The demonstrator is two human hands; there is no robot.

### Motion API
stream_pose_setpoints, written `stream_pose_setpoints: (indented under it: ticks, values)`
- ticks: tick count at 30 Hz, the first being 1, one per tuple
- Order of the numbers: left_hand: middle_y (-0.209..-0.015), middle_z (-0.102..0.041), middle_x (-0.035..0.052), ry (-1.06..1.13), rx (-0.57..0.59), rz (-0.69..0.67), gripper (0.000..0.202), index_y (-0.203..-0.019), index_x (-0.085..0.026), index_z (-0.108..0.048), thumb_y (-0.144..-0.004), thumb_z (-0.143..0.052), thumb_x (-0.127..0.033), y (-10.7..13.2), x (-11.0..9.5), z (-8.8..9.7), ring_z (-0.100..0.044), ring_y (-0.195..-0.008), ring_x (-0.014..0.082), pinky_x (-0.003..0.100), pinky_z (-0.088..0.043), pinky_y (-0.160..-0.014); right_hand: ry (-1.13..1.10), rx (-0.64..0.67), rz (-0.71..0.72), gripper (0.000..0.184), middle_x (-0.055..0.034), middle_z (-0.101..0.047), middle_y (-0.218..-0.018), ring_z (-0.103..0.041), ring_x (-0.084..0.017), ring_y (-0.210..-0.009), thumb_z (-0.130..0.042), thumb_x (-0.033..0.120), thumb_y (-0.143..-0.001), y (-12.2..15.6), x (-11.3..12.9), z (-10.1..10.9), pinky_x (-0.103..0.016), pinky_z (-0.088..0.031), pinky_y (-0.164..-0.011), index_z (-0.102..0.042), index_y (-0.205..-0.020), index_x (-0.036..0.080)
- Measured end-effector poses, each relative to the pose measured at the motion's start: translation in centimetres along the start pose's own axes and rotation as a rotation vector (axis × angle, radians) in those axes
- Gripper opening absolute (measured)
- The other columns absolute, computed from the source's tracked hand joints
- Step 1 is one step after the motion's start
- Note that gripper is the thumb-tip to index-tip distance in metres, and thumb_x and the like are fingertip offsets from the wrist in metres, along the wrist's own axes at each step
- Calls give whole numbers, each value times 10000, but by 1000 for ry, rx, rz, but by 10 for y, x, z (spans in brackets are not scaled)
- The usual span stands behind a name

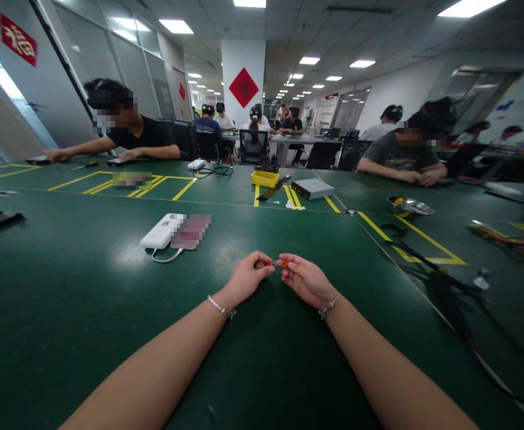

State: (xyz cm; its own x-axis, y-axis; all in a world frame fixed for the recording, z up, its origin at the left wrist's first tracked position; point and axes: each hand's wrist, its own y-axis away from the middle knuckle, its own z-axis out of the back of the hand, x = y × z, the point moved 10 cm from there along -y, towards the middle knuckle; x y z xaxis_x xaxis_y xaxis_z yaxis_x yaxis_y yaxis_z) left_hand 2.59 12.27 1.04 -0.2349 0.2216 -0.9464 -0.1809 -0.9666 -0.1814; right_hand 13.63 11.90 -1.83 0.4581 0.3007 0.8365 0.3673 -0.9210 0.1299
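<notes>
1. Left hand (250, 276) pinches a small red piece (267, 263); right hand (307, 280) pinches a small orange piece (285, 263). Both pieces are above the worktop (109, 334), short of its far right corner.
2. Whether the pieces touch is too small to tell; light, level pinches should keep them steady.
3. The white power bank (162, 232), near the far edge, seems safely apart.

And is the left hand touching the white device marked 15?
No, the left hand pinches a small red piece, and the white device lies apart from it on the green table.
</notes>
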Motion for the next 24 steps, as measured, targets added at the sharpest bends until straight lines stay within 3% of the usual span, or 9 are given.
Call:
stream_pose_setpoints:
  ticks: [5,13,17,21,24]
  values:
    - [-715,-588,8,145,57,80,142,-834,-146,-557,-745,-508,-244,1,4,-8,-526,-624,98,227,-415,-597,-18,-6,15,128,21,-555,-675,-473,-70,-562,-581,244,-713,-1,0,4,-235,-379,-575,-569,-826,186]
    - [-800,-624,27,287,86,164,135,-833,-146,-535,-699,-555,-150,1,11,-14,-565,-640,92,215,-435,-585,41,-11,74,192,57,-410,-482,-349,-58,-449,-602,356,-698,0,6,-1,-215,-288,-458,-565,-682,168]
    - [-740,-610,11,268,78,104,165,-808,-146,-536,-654,-595,-149,0,10,-12,-558,-665,101,218,-431,-604,54,-9,71,148,49,-463,-537,-381,-57,-481,-645,287,-664,1,6,-2,-218,-309,-485,-575,-720,169]
    - [-623,-548,-32,148,45,55,164,-768,-149,-534,-633,-618,-188,0,7,-8,-498,-561,80,197,-384,-532,40,-7,43,172,32,-526,-612,-436,-62,-518,-630,280,-675,1,4,-1,-229,-350,-531,-576,-804,179]
    - [-642,-547,-27,140,36,47,150,-758,-150,-522,-649,-608,-207,0,7,-7,-500,-582,85,202,-387,-549,35,-33,48,174,35,-535,-603,-454,-65,-519,-625,285,-679,0,4,1,-229,-364,-539,-566,-814,192]
